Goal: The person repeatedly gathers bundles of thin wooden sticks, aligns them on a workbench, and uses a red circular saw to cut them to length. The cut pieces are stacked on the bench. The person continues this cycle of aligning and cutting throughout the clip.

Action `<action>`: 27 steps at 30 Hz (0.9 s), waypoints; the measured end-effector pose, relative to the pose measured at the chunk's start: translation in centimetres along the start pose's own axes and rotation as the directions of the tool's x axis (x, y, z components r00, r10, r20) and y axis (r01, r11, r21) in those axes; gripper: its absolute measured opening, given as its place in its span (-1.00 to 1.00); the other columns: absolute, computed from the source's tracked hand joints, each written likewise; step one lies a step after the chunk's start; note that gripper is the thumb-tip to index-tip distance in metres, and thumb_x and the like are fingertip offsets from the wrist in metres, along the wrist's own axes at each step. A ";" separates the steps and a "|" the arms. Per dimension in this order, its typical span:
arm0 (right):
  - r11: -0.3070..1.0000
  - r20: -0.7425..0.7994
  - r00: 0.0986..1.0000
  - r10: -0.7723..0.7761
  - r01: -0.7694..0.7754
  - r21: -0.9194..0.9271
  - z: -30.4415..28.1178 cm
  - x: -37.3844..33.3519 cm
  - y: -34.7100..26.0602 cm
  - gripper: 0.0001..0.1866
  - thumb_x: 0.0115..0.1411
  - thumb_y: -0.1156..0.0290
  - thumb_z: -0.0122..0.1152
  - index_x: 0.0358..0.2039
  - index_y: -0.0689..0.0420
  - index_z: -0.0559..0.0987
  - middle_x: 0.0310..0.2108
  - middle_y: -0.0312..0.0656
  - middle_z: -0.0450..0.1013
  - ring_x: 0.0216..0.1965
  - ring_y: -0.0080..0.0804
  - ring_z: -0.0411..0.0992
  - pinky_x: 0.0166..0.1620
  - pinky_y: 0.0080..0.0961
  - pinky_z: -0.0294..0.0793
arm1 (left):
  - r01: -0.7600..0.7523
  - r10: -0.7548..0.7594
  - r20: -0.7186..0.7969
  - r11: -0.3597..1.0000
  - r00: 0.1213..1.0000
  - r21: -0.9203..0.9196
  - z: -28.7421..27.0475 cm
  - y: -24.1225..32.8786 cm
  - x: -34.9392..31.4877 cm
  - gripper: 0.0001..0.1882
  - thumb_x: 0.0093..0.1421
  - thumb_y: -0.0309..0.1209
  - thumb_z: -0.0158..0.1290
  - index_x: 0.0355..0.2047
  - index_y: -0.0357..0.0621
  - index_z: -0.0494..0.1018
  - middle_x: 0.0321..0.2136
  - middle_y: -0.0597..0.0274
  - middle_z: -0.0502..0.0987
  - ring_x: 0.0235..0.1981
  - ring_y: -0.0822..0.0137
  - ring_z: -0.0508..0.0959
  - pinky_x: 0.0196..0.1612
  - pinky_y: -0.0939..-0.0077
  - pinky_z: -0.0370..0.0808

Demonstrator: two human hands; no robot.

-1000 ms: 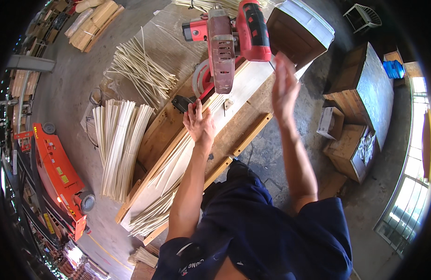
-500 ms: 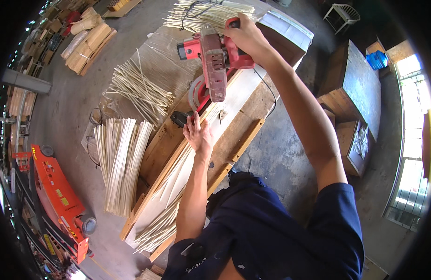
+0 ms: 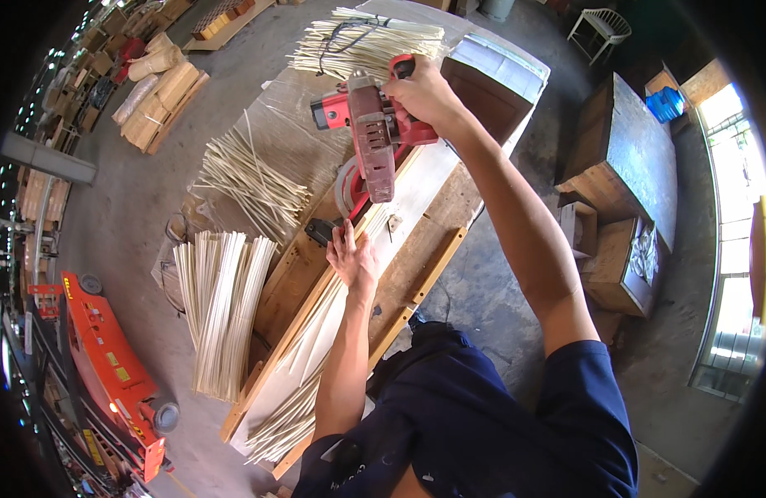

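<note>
My right hand [image 3: 418,90] is wrapped round the handle of a red miter saw [image 3: 372,137], whose dusty blade guard faces me. The saw stands over a long wooden trough [image 3: 275,365]. My left hand [image 3: 354,259] presses down beside the saw's base, its fingers bent over the trough's left rail and thin pale wooden sticks [image 3: 312,319] under the palm. These sticks run along the trough toward the saw; their far ends are partly hidden by it. A small black clamp-like part [image 3: 320,231] sits just left of my fingertips.
Left of the trough lie a neat stick bundle [image 3: 225,311] and a looser stick pile [image 3: 254,178]. A tied bundle [image 3: 362,40] lies beyond the saw. An orange lift machine [image 3: 109,349] stands at left, wooden cabinets [image 3: 624,158] at right. A notched wooden rail [image 3: 437,270] edges the bench.
The view has shifted a little, so most things sit slightly lower in the picture. Both hands keep their places, the right on the saw handle and the left on the sticks.
</note>
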State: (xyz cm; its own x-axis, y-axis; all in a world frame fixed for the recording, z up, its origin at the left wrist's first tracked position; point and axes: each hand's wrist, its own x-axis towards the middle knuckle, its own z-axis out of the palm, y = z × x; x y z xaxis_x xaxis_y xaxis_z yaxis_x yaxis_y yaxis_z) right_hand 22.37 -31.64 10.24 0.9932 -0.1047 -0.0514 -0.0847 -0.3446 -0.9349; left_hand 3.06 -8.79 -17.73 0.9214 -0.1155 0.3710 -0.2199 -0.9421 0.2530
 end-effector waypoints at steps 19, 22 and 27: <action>0.959 -0.288 0.920 -0.265 0.283 0.023 3.9 -11.9 6.2 -0.29 0.75 0.00 -0.07 0.71 0.08 0.15 0.01 0.30 0.68 0.03 0.17 0.72 0.09 0.06 0.63 | -0.039 0.039 -0.008 0.999 0.999 0.027 0.3 -0.1 0.2 -0.63 0.22 -0.27 0.43 0.06 0.28 0.83 0.56 0.07 0.49 0.56 -0.23 0.41 0.52 -0.25 0.33; 0.980 -0.139 0.985 -0.101 0.122 0.154 3.4 -12.9 6.4 -0.30 0.77 0.03 -0.10 0.74 0.05 0.12 -0.11 0.03 0.61 -0.20 -0.19 0.63 -0.07 -0.13 0.64 | -0.036 0.037 -0.040 0.999 0.999 0.019 0.3 -0.2 0.2 -0.67 0.20 -0.27 0.43 0.00 0.23 0.82 0.54 0.08 0.51 0.54 -0.23 0.44 0.49 -0.24 0.35; 0.957 -0.089 0.995 -0.049 0.072 0.282 3.4 -14.0 6.8 -0.27 0.78 -0.04 -0.16 0.74 0.09 0.11 0.29 0.46 0.60 0.29 0.50 0.61 0.34 0.10 0.54 | -0.047 0.048 -0.059 0.999 0.997 0.022 0.3 -0.5 0.4 -0.77 0.19 -0.31 0.43 -0.12 0.15 0.81 0.51 0.08 0.54 0.51 -0.23 0.47 0.46 -0.22 0.38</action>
State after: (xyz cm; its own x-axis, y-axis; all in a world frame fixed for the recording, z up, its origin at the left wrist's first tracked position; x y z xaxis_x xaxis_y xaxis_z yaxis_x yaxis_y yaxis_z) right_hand 8.16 -29.32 3.36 0.9851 -0.1700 0.0258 0.0133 -0.0740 -0.9972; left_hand 3.64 -8.51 -17.99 0.8892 -0.1417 0.4350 -0.2559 -0.9423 0.2160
